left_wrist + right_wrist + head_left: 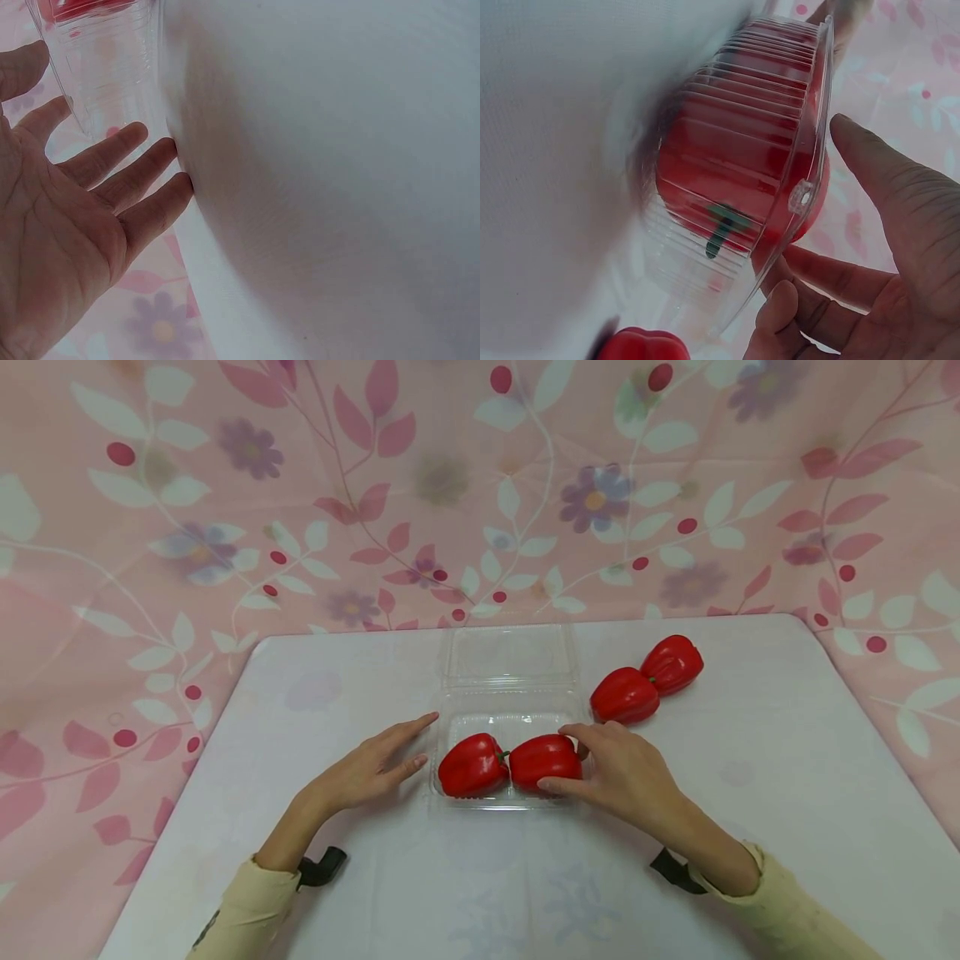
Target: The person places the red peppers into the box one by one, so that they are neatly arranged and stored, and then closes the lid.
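Note:
A clear plastic clamshell box (510, 806) lies with its lid folded back, and two red bell peppers sit side by side in its base. My right hand (626, 772) holds the right bell pepper (542, 760), thumb at its near side and fingers at its far side. In the right wrist view, the box's ribbed wall covers much of the red pepper and its green stem (724, 229). The left bell pepper (471, 766) has no hand on it. Beside the box's left edge is my left hand (367, 772), fingers spread and holding nothing.
Two more red bell peppers, one nearer (625, 695) and one farther (673, 664), lie touching on the table to the right of the box. The raised lid (510, 656) reaches toward the table's back edge. A floral cloth (450, 485) hangs behind the white table (787, 760).

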A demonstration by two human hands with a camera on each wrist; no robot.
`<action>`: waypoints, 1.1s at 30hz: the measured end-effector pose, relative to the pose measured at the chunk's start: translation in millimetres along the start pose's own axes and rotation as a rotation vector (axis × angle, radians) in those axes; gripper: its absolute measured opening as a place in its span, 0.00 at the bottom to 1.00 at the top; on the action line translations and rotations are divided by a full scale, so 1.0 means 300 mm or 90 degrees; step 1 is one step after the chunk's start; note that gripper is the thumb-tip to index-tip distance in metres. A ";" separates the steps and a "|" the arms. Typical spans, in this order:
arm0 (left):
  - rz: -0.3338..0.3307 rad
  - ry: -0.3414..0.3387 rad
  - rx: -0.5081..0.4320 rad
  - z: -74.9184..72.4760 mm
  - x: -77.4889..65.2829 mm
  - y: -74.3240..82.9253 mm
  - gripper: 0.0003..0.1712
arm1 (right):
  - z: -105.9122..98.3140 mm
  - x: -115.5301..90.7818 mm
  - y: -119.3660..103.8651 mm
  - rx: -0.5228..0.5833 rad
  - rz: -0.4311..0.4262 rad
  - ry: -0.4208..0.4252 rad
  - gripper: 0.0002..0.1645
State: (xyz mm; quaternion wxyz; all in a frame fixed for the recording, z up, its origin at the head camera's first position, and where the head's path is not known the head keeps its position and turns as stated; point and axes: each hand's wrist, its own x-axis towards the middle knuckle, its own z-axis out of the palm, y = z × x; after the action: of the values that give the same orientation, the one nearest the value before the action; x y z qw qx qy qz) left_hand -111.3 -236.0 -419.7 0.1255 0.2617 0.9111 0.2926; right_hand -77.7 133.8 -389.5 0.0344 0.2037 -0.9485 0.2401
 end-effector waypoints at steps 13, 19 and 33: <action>0.004 -0.001 0.003 -0.003 0.005 -0.004 0.38 | -0.008 -0.006 0.003 0.020 -0.002 -0.021 0.37; 0.008 0.001 0.000 -0.002 0.007 -0.008 0.38 | -0.016 -0.004 0.004 0.017 -0.002 -0.011 0.37; -0.005 -0.001 -0.002 0.003 -0.002 -0.007 0.38 | -0.059 -0.014 0.041 0.013 0.023 0.030 0.37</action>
State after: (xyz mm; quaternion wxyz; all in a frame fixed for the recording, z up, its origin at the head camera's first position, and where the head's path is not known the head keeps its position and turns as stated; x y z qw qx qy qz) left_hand -111.3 -237.4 -421.7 0.1280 0.2584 0.9114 0.2936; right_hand -79.4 153.6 -380.1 0.0504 0.1809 -0.9486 0.2547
